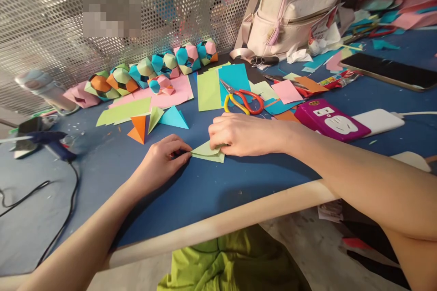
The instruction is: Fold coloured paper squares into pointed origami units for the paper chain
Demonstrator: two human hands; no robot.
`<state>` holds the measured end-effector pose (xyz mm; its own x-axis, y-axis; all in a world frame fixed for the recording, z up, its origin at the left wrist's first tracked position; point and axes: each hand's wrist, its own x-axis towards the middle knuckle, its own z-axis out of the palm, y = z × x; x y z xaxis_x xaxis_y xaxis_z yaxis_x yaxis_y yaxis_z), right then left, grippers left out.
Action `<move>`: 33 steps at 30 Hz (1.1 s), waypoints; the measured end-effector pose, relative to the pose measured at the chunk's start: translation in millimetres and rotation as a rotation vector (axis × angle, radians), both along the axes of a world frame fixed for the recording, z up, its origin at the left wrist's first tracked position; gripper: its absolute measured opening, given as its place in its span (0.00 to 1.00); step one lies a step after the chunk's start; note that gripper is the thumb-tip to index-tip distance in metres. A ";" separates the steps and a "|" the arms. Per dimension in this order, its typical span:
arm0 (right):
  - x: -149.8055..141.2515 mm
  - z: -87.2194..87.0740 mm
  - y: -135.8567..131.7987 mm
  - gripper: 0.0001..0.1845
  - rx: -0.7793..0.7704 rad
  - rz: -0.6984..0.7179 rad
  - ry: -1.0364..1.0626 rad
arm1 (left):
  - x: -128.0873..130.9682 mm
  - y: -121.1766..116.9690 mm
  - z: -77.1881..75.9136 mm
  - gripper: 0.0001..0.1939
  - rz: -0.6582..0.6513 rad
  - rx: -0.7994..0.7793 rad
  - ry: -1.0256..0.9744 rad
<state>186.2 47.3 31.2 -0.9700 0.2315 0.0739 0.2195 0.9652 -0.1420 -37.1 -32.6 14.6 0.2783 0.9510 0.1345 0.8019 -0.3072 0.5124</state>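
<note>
1. On the blue worktop, close to its pale front edge, lies the folded pale green paper, a narrow triangular shape whose point faces left
2. The left hand pinches that point between thumb and bent fingers
3. The right hand curls over the paper's wider end, thumb and forefinger closing on the upper layer (the other fingertips are hidden)
4. Just beyond the left hand stand three small folded pieces: orange, light green and blue
5. Behind the right hand, scissors with red and yellow handles rest partly on blue sheets, beside light green sheets
6. Farther back, a row of multicoloured paper balls runs along the perforated metal screen
7. At the far left lies a glue gun; a magenta power adapter sits beyond the right forearm
</note>
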 end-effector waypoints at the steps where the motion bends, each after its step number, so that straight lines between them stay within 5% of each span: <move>1: 0.1 1.4 -1.6 0.10 0.012 -0.001 -0.014 | -0.4 0.3 -0.2 0.10 0.006 -0.003 0.001; 33: 6.6 4.5 -12.7 0.10 0.089 -0.021 -0.143 | 2.7 -5.9 -0.8 0.10 -0.055 0.090 0.079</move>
